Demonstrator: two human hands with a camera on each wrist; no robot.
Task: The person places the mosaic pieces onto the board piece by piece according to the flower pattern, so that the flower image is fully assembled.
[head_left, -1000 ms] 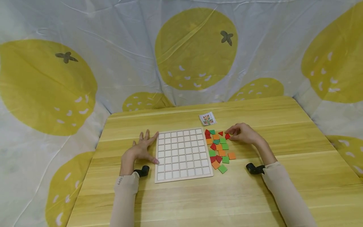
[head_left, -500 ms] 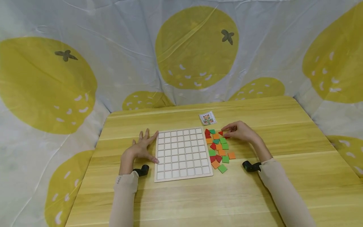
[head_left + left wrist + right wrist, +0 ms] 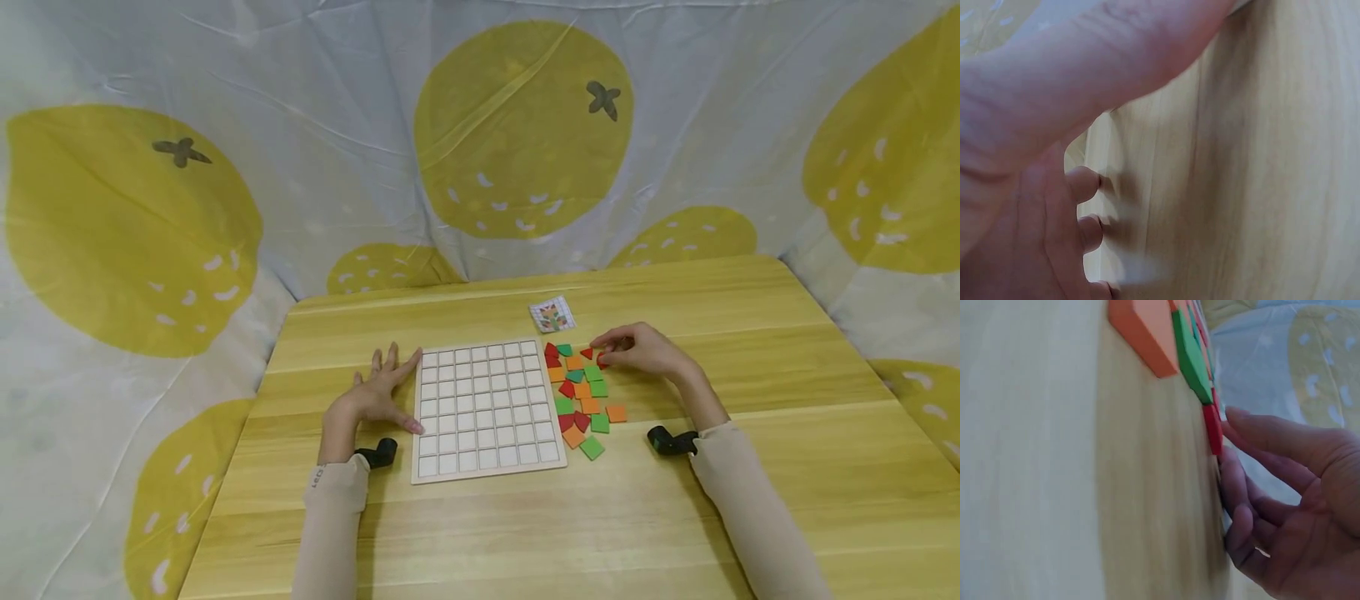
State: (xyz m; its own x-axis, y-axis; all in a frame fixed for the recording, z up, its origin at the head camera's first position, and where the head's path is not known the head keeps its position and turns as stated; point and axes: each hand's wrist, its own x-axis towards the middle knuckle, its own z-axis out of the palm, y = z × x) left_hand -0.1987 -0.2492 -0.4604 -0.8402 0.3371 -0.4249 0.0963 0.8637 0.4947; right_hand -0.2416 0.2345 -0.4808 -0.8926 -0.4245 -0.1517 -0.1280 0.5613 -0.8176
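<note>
A pale wooden grid board (image 3: 489, 482) lies flat on the table. My left hand (image 3: 375, 396) is spread at its left edge, thumb and index fingertips right at the rim. In the left wrist view, the fingers (image 3: 1084, 184) reach down to the wood. My right hand (image 3: 645, 350) is at the far right of the coloured tiles. Its thumb overlaps a red tile (image 3: 1213, 429), while the index fingertip stands apart from the thumb, near a small red triangle tile (image 3: 587, 354). The other fingers bend loosely beneath in the right wrist view.
Several orange, green, teal and red tiles lie along the board's right side, among them an orange tile (image 3: 616, 413) and a green tile (image 3: 592, 448). A small pattern card (image 3: 552, 314) lies behind them. A lemon-print cloth (image 3: 517, 133) hangs behind the wooden table (image 3: 480, 542).
My right hand shifts slightly left over the red tile, then back a little right. The left hand keeps its place at the board; the head view moves slightly.
</note>
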